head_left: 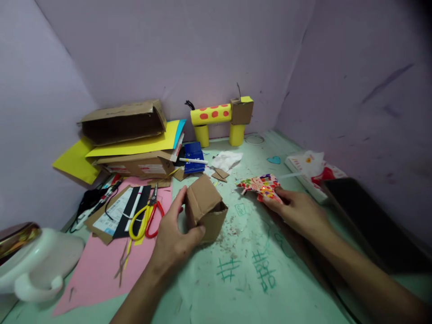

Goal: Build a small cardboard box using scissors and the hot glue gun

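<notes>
My left hand point(177, 234) is closed around a small brown cardboard box point(205, 200), thumb on the near side and fingers on the far left. One flap of the box stands slightly raised, leaving a dark gap at its right edge. In my right hand point(300, 209) is a flower-patterned glue gun point(261, 185), its nozzle pointing left toward the box but apart from it. A small red light glows on its side, and a pale glue stick point(290, 175) juts from its back.
Scissors point(148, 216) lie on pink paper point(111, 279) at left, near a white mug point(40, 261). Behind stand stacked cardboard boxes point(133, 164) and a yellow, red-spotted cardboard animal point(212, 114). At right rest a phone-like dark slab point(374, 220) and a white packet point(303, 166).
</notes>
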Demonstrator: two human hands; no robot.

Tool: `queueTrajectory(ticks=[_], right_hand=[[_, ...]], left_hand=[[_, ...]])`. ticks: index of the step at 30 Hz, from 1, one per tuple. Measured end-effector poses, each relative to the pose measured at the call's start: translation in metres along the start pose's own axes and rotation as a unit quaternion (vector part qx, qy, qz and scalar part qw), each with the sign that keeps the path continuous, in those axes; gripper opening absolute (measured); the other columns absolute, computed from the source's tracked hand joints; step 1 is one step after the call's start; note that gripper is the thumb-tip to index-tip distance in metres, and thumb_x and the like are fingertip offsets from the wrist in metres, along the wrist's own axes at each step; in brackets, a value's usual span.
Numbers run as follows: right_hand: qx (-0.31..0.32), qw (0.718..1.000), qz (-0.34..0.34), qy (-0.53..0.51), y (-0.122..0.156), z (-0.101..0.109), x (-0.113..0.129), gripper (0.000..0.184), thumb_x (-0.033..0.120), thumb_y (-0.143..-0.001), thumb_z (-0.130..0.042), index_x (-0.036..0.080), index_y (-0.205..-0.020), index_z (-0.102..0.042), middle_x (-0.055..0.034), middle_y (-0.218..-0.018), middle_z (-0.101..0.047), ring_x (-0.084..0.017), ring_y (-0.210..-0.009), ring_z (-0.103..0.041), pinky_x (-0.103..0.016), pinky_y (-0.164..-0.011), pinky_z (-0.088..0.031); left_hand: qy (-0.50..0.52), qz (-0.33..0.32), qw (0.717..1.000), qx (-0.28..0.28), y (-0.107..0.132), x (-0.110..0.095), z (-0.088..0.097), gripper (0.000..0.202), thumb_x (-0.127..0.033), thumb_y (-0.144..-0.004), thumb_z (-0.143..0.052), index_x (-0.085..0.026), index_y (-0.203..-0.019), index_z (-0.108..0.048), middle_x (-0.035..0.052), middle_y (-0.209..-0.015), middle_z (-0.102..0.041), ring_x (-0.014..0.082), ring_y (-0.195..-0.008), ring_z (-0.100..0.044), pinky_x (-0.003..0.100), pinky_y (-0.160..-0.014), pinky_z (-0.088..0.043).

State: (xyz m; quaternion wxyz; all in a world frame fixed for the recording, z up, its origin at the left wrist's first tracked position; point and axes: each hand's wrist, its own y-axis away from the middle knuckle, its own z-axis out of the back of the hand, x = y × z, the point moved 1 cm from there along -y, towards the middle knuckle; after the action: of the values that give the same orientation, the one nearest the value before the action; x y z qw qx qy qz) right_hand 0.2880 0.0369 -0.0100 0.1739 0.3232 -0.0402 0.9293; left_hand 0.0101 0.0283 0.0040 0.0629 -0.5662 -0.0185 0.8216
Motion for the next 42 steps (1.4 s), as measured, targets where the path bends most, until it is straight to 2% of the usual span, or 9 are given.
queueTrajectory(ticks=[3,6,10,15,18,25,31,35,42], right_hand=[[-0.003,0.987,0.001,0.162,0.004,0.009,0.003,0.051,0.064,-0.080,-0.048,0.021,-0.086,-0.074,-0.0166,-0.086,-0.072,-0.043,-0.085,-0.066,-0.045,-0.057,-0.046],[-0.053,0.985,0.064,0.149,0.010,0.015,0.008,0.047,0.062,-0.080,-0.050,0.020,-0.084,-0.070,-0.0195,-0.091,-0.068,-0.045,-0.090,-0.063,-0.055,-0.064,-0.048],[-0.119,0.962,0.149,-0.198,0.025,0.012,0.022,0.020,0.034,-0.080,-0.058,0.023,-0.096,-0.054,-0.0115,-0.101,-0.067,-0.033,-0.100,-0.063,-0.052,-0.084,-0.048],[0.081,0.867,0.149,-0.468,0.031,-0.001,0.036,0.024,0.026,-0.082,-0.060,0.026,-0.105,-0.051,-0.0049,-0.109,-0.066,-0.024,-0.110,-0.061,-0.041,-0.092,-0.050],[0.126,0.873,0.157,-0.444,0.029,-0.004,0.036,0.033,0.033,-0.081,-0.064,0.024,-0.110,-0.052,-0.0093,-0.120,-0.062,-0.026,-0.117,-0.057,-0.045,-0.099,-0.046],[0.281,0.861,0.356,-0.228,0.032,-0.001,0.051,0.101,0.041,-0.064,-0.082,0.031,-0.147,-0.026,-0.0073,-0.157,-0.027,-0.033,-0.143,-0.025,-0.054,-0.114,-0.024],[0.338,0.853,0.322,-0.232,0.031,-0.021,0.064,0.099,0.036,-0.070,-0.077,0.022,-0.150,-0.020,-0.0153,-0.146,-0.044,-0.032,-0.133,-0.043,-0.051,-0.108,-0.037],[0.311,0.872,0.272,-0.263,0.031,-0.027,0.054,0.088,0.038,-0.076,-0.071,0.022,-0.148,-0.024,-0.0171,-0.134,-0.056,-0.031,-0.117,-0.059,-0.049,-0.093,-0.050],[0.315,0.852,0.375,-0.184,0.035,-0.024,0.044,0.090,0.041,-0.064,-0.082,0.022,-0.141,-0.041,-0.0151,-0.146,-0.044,-0.035,-0.134,-0.042,-0.053,-0.109,-0.034]], left_hand=[[-0.037,-0.026,0.999,-0.026,0.000,-0.001,0.005,0.087,-0.039,-0.063,-0.070,-0.018,-0.142,-0.042,0.0119,-0.139,-0.052,0.0384,-0.125,-0.047,0.056,-0.107,-0.031],[-0.062,-0.056,0.996,-0.024,-0.001,-0.001,0.009,0.082,-0.045,-0.065,-0.070,-0.020,-0.139,-0.046,0.0096,-0.138,-0.054,0.0384,-0.126,-0.046,0.056,-0.108,-0.030],[-0.089,-0.064,0.994,0.024,-0.001,-0.011,0.009,0.079,-0.041,-0.064,-0.069,-0.020,-0.137,-0.049,0.0104,-0.136,-0.056,0.0394,-0.127,-0.045,0.056,-0.106,-0.034],[-0.140,-0.044,0.983,0.106,0.001,-0.030,0.005,0.082,-0.028,-0.061,-0.063,-0.017,-0.141,-0.044,0.0111,-0.140,-0.052,0.0387,-0.127,-0.046,0.055,-0.106,-0.034],[-0.165,-0.071,0.972,0.149,0.000,-0.033,0.004,0.089,-0.024,-0.061,-0.063,-0.019,-0.146,-0.034,0.0097,-0.147,-0.044,0.0362,-0.130,-0.044,0.052,-0.108,-0.035],[-0.224,-0.211,0.929,0.206,0.003,-0.029,-0.002,0.091,-0.015,-0.065,-0.062,-0.023,-0.148,-0.025,0.0103,-0.147,-0.043,0.0327,-0.130,-0.044,0.051,-0.109,-0.033],[-0.252,-0.305,0.903,0.167,0.002,-0.023,0.002,0.090,-0.035,-0.067,-0.077,-0.023,-0.144,-0.033,0.0144,-0.146,-0.043,0.0344,-0.136,-0.035,0.054,-0.112,-0.024],[-0.236,-0.254,0.925,0.159,0.003,-0.016,0.007,0.101,-0.046,-0.062,-0.080,-0.025,-0.147,-0.028,0.0148,-0.151,-0.036,0.0354,-0.139,-0.030,0.055,-0.112,-0.026],[-0.185,-0.155,0.951,0.193,0.005,-0.017,0.006,0.100,-0.040,-0.065,-0.079,-0.024,-0.148,-0.026,0.0142,-0.152,-0.035,0.0341,-0.139,-0.033,0.055,-0.112,-0.028]])
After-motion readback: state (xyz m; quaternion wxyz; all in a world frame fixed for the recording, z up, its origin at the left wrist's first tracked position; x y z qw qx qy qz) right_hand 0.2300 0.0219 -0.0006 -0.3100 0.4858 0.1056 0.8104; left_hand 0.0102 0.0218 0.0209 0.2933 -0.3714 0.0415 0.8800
